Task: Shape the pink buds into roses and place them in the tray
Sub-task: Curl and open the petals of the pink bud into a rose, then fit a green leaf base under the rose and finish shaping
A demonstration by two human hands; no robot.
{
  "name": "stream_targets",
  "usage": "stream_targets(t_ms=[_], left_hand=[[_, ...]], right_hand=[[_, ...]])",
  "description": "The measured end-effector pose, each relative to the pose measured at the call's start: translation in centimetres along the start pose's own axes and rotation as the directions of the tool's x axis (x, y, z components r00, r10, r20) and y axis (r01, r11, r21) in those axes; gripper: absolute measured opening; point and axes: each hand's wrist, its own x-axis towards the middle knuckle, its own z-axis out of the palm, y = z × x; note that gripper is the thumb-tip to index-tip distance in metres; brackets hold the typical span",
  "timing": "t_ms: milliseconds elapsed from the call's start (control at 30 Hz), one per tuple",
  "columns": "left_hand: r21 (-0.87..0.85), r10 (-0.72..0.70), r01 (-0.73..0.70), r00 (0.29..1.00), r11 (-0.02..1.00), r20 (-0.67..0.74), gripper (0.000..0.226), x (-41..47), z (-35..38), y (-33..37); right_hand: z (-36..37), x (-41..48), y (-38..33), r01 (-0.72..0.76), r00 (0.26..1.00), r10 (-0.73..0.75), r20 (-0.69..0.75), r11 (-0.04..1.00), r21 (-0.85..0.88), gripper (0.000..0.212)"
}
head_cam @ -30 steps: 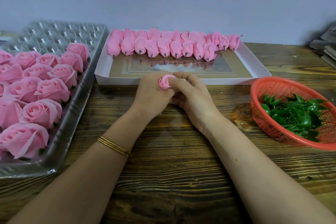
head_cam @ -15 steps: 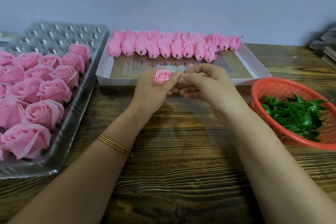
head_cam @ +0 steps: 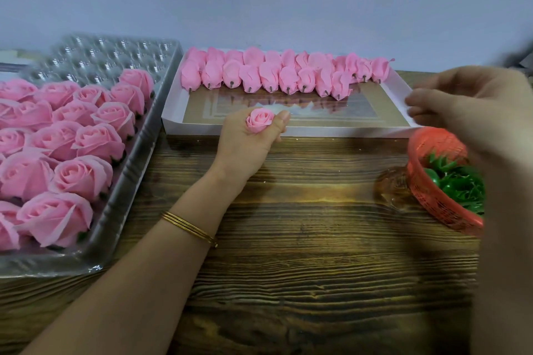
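Observation:
My left hand (head_cam: pixel 248 144) grips a small pink rose bud (head_cam: pixel 259 119), its petals facing up, just in front of the white box (head_cam: pixel 173 106). Several unshaped pink buds (head_cam: pixel 277 73) lie in rows along the far side of that box. My right hand (head_cam: pixel 473 106) hovers blurred above the red basket (head_cam: pixel 432 199) at the right, fingers loosely curled and holding nothing. On the left, the clear plastic tray (head_cam: pixel 121 190) holds several finished pink roses (head_cam: pixel 78 173).
The red basket holds green plastic leaf pieces (head_cam: pixel 458 184). The far rows of the clear tray have bare cups (head_cam: pixel 109 55). Dark wooden tabletop (head_cam: pixel 302 225) lies between tray and basket. A grey wall stands behind.
My right hand left the bud and swung right and up over the basket. My left hand kept the bud in about the same place.

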Motion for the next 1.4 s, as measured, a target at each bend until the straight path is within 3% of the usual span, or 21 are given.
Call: stream_targets(t_ms=[167,267,367,467,633,800,1000,1400], left_hand=[[-0.001,-0.017,0.017,1.000,1.000,-0.004,0.023,0.0,0.1,0.1],[-0.006,-0.028,0.028,1.000,1.000,-0.012,0.023,0.0,0.1,0.1],[-0.004,-0.042,0.042,0.999,0.999,-0.021,0.021,0.0,0.0,0.1],[-0.009,-0.047,0.047,0.999,0.999,-0.022,0.021,0.0,0.0,0.2],[0.000,-0.045,0.045,0.999,0.999,-0.025,0.022,-0.1,0.0,0.3],[-0.001,-0.033,0.033,0.999,0.999,-0.035,0.023,-0.1,0.0,0.4],[0.004,-0.040,0.040,0.999,0.999,-0.032,0.022,-0.1,-0.1,0.5],[-0.002,-0.059,0.058,0.997,0.998,-0.040,0.023,-0.1,-0.2,0.5]], right_hand=[[-2.7,0.6,2.2,-0.163,0.983,0.121,-0.141,0.926,-0.341,0.008],[-2.9,0.8,2.8,-0.186,0.982,0.134,-0.134,0.821,-0.540,0.020],[-2.5,1.0,3.2,-0.248,0.963,0.249,-0.103,0.675,-0.695,0.024],[-2.2,1.0,3.3,-0.265,0.936,0.343,-0.073,0.555,-0.789,0.032],[-1.7,0.7,3.1,-0.225,0.918,0.396,-0.013,0.495,-0.839,0.030],[-1.6,0.9,3.6,-0.234,0.926,0.377,-0.031,0.507,-0.830,0.024],[-2.3,1.7,5.7,-0.242,0.926,0.378,0.012,0.616,-0.749,0.028],[-2.3,2.3,6.6,-0.290,0.936,0.341,-0.086,0.611,-0.737,0.018]])
